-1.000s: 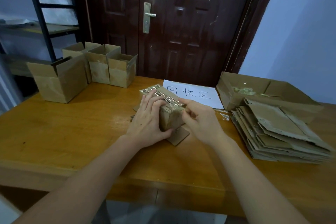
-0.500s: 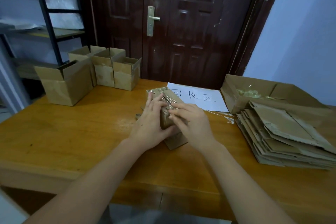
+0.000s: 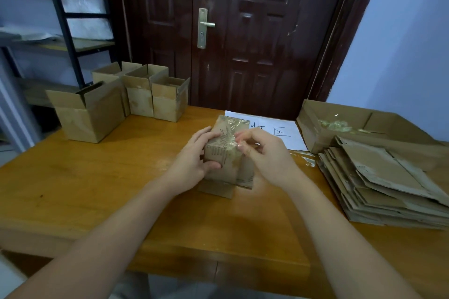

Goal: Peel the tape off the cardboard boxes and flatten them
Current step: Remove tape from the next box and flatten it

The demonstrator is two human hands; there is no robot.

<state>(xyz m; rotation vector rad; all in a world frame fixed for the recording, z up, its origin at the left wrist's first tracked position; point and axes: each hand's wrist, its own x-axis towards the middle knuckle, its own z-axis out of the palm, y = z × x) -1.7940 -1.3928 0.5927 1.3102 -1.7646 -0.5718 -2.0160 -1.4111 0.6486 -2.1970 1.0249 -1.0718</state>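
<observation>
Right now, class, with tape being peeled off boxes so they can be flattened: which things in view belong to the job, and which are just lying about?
Belong to the job:
taped box, held by left hand
tape, picked at by right hand
open boxes waiting
flattened stack
big box holding tape scraps

Lying about:
paper sign
shelf
door

A dark brown panelled door (image 3: pixel 243 39) fills the wall behind the desk (image 3: pixel 97 189), glossy with a bright light reflection near its top. A brass handle (image 3: pixel 203 28) sits on its left leaf. To the right the wall (image 3: pixel 408 43) is pale blue. To the left stands a black metal shelf (image 3: pixel 65 31) with wooden boards, pale sheets lying on one board. The desk is warm orange-brown wood, its front edge running across the lower view
</observation>
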